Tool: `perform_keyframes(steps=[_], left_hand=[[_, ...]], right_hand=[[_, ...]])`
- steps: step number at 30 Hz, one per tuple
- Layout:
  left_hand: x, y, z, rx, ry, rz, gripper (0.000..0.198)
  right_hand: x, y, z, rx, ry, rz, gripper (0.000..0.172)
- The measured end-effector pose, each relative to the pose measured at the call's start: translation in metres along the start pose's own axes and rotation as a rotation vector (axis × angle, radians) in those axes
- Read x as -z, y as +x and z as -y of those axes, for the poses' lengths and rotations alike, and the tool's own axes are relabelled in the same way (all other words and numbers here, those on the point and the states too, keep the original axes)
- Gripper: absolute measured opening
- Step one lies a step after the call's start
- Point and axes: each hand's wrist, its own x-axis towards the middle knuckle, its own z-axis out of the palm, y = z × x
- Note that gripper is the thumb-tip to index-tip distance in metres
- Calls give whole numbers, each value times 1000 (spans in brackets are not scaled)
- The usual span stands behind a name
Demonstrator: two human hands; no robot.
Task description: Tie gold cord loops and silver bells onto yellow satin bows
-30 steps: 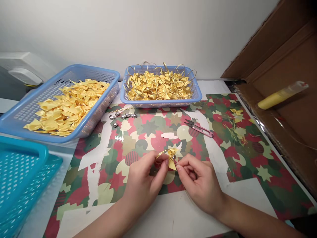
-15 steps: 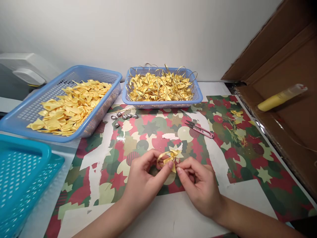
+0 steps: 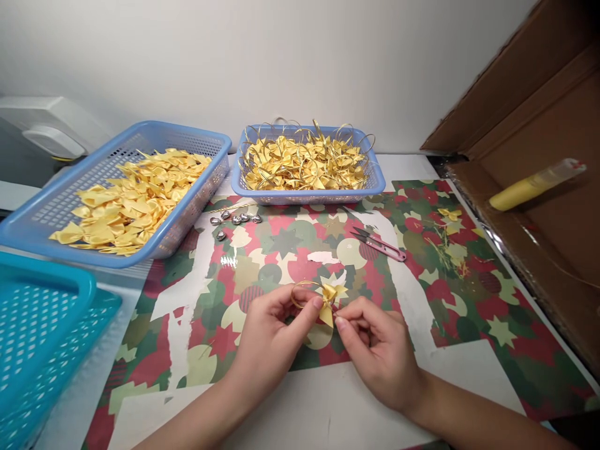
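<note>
Above the patterned sheet, my left hand (image 3: 280, 326) pinches a loop of gold cord (image 3: 300, 294) between thumb and fingers. A yellow ribbon bow (image 3: 329, 299) sits at the right end of that loop, just past my left thumb tip. My right hand (image 3: 375, 344) is closed in a pinch at the lower right of the bow; thumb and forefinger seem to grip a thin end of the cord there. The exact grip is partly hidden by the fingers. Pink-handled thread snips (image 3: 380, 244) lie beyond my right hand, and several small silver bells (image 3: 237, 220) lie farther off to the left.
A blue basket (image 3: 140, 257) at left holds yellow bows; another blue basket (image 3: 307, 195) at the back holds bows with gold loops. A teal basket (image 3: 87, 284) stands at near left. Cord scraps (image 3: 447, 250) lie at right, beside a cardboard wall (image 3: 539, 112) with a yellow tube (image 3: 525, 190).
My left thumb has drawn back slightly left from the bow, and the bow and loop have turned so more of the bow shows. My right hand stays nearly still.
</note>
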Motion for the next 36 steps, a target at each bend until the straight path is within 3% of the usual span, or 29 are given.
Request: perform_keyframes(steps=[7, 12, 16, 20, 26, 31, 36], left_hand=[[0, 0, 1, 32, -39, 4, 24], [1, -1, 2, -24, 14, 13, 23], [2, -2, 5, -152, 126, 6, 19], [5, -1, 7, -397, 314, -53, 1], [7, 2, 10, -715, 488, -113, 11], [9, 4, 10, -795, 577, -124, 7], [9, 4, 8, -755, 585, -131, 8]], right_hand=[[0, 0, 0, -7, 26, -2, 17], [0, -1, -1, -21, 38, 2, 18], [0, -3, -1, -30, 53, 2, 18], [0, -3, -2, -29, 79, 5, 18], [1, -3, -2, -22, 84, 2, 18], [2, -3, -2, -20, 93, 5, 18], [2, -4, -3, -32, 98, 8, 18]])
